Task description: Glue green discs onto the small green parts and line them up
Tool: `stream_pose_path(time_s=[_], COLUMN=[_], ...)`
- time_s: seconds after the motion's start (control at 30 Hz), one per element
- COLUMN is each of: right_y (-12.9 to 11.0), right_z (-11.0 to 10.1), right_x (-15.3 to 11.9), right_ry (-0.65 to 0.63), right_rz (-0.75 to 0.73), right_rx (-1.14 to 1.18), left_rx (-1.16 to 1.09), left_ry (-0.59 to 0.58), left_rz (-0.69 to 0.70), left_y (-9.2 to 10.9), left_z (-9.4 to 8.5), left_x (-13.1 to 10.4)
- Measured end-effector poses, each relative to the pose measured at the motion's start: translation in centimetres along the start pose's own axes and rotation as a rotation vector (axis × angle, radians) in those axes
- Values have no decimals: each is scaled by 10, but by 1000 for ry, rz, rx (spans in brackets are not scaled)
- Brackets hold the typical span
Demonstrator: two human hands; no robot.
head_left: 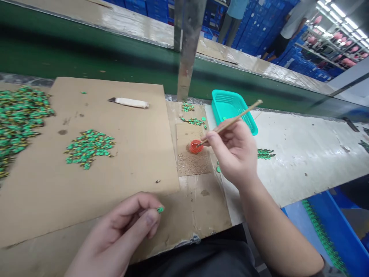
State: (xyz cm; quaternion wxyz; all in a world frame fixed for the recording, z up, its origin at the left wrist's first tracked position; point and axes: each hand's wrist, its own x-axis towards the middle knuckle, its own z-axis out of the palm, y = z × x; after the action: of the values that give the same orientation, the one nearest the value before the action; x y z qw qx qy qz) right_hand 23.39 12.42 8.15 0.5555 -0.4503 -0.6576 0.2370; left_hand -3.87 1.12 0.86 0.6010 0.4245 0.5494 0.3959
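My left hand (123, 231) is closed, pinching a small green piece (160, 209) between thumb and fingertips at the near edge of the cardboard. In my right hand (235, 154) is a thin wooden-handled paintbrush (242, 114), held like a pen and slanting down to the left. Its dark tip reaches into a small red cap (196, 146), whose contents I cannot make out. The cap stands on a speckled board (191, 163). A loose pile of green pieces with dark and yellow parts (89, 148) lies beyond my left hand.
A larger green heap (20, 119) spreads at far left. A white-wrapped knife (131, 102) lies on the cardboard (138, 142). A turquoise basket (230, 100) and a green row (265, 154) lie beyond my right hand. A metal post (188, 50) rises behind; two people stand farther off.
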Motion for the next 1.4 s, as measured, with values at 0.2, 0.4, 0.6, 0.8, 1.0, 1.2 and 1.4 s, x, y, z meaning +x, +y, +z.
stream_pose_path(time_s=[0.2, 0.4, 0.6, 0.8, 1.0, 1.2, 1.4], right_y=[-47, -41, -38, -36, -35, -34, -34], right_z=[25, 37, 36, 38, 37, 35, 36], right_x=[-38, -57, -56, -56, -57, -57, -57], right_ry=[-9, -131, -182, -185, -192, -206, -192], right_rz=[58, 46, 62, 59, 56, 70, 79], right_rx=[248, 410, 448, 444, 450, 448, 473], left_rx=[-77, -143, -166, -157, -151, -141, -127], left_ry=[-147, -173, -184, -179, -174, -165, -153], left_rz=[5, 11, 14, 10, 14, 12, 15], left_y=[13, 16, 14, 16, 14, 16, 17], left_z=[3, 4, 5, 4, 3, 5, 5], left_x=[1, -3, -1, -2, -3, -1, -1])
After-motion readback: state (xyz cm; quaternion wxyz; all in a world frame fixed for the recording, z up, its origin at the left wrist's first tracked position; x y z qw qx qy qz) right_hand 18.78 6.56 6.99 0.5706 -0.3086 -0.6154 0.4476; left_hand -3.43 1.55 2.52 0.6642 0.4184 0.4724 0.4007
